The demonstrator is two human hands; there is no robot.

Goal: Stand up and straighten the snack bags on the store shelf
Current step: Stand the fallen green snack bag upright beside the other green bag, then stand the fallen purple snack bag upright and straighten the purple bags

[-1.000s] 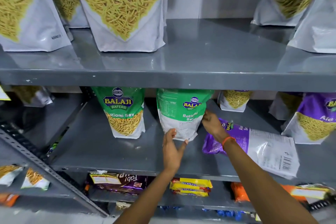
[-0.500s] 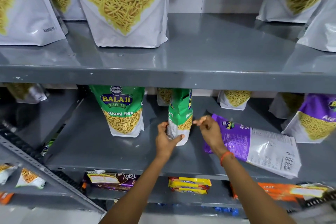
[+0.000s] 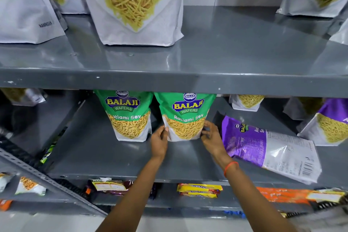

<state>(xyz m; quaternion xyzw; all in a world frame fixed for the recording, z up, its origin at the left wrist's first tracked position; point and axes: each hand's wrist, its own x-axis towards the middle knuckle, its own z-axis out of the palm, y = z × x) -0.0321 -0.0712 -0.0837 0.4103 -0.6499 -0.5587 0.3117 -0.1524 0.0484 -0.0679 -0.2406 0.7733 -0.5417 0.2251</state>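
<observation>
**Upright green pouch held at its base: risks on release**

Your left hand (image 3: 160,140) and right hand (image 3: 211,135) bracket the lower corners of the green-and-white foil Ratlami Sev pouch (image 3: 185,117), fingers pinching narrowly against its two side edges. The pouch stands upright, face forward, on the grey metal middle shelf (image 3: 105,149), just beside a matching green-and-white pouch (image 3: 128,117) on its left; whether the two touch cannot be told.

Points of risk, as judged from this arrangement:

1. The pouch's weight sits in loose contents above a soft base. If you let go before the bottom gusset is flat on the shelf, it may tip forward or lean into its neighbour and topple both.
2. Its top runs under the front lip of the grey upper shelf (image 3: 169,81). Lifting it to reposition may catch the top seal there and fold it.
3. The purple-and-silver foil pouch (image 3: 263,145) lies flat near your right wrist, one corner overhanging the shelf's front edge. A careless withdrawal of that arm may nudge it off.
4. Squeezing the corners too hard may crease the foil and crush the contents.
</observation>
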